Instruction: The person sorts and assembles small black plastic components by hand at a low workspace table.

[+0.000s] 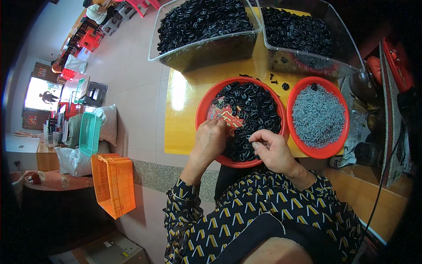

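A red basin (203,102) stands before me on the yellow table, holding many small black oval plastic parts (259,104) with holes through them. Over its left side is my left hand (210,140), fingers curled closed; whatever is in them is hidden. My right hand (276,153) hovers at the near right of the same basin, thumb and forefinger pinched together. Something small and dark may be at those fingertips, too small to name. To the right, a second red basin (345,115) is heaped with grey metal screws (318,115).
Two clear plastic bins (211,40) (313,49) full of black parts stand at the table's far side. Some loose black pieces (285,86) lie on the yellow tabletop (182,127). An orange crate (113,185), a green basket (89,133) and sacks (110,125) are at the left.
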A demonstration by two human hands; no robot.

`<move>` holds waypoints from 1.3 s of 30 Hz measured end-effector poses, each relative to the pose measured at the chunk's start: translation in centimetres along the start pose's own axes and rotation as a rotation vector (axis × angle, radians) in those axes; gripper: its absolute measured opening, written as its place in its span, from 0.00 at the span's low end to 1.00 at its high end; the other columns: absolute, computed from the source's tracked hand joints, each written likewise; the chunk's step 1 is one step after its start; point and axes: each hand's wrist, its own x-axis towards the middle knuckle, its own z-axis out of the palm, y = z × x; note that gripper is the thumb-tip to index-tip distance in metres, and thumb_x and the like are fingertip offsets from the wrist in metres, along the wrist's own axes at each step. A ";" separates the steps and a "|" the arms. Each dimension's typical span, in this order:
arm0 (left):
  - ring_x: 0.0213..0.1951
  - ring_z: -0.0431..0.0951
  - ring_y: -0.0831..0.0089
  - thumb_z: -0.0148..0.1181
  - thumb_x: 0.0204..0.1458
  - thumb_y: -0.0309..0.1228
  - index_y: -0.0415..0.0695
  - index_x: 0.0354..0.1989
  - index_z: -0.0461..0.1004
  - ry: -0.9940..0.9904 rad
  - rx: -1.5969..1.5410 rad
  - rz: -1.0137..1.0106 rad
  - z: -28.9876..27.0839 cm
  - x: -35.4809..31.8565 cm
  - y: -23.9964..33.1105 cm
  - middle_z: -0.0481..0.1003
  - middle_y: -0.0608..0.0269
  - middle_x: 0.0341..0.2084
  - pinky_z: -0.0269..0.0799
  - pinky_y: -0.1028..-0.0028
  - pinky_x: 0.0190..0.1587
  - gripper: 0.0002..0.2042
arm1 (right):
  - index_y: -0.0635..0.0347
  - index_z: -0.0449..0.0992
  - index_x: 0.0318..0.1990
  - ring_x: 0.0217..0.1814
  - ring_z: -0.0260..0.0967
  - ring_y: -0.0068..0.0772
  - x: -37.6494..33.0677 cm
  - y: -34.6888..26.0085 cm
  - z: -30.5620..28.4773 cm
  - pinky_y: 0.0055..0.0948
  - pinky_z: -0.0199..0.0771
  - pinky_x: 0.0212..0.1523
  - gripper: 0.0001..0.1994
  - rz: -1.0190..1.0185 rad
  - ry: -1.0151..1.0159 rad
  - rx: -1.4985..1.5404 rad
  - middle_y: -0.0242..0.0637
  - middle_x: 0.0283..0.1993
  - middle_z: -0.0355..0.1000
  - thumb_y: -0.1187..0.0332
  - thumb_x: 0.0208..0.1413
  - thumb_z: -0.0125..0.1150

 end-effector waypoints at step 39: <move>0.30 0.71 0.75 0.52 0.44 0.16 0.38 0.37 0.63 0.392 -1.924 -0.525 0.5 -3.4 6.5 0.71 0.56 0.28 0.68 0.79 0.32 0.12 | 0.66 0.64 0.35 0.26 0.63 0.13 -0.6 -1.2 2.2 0.13 0.66 0.26 0.07 -0.051 0.086 0.138 0.30 0.29 0.64 0.81 0.47 0.50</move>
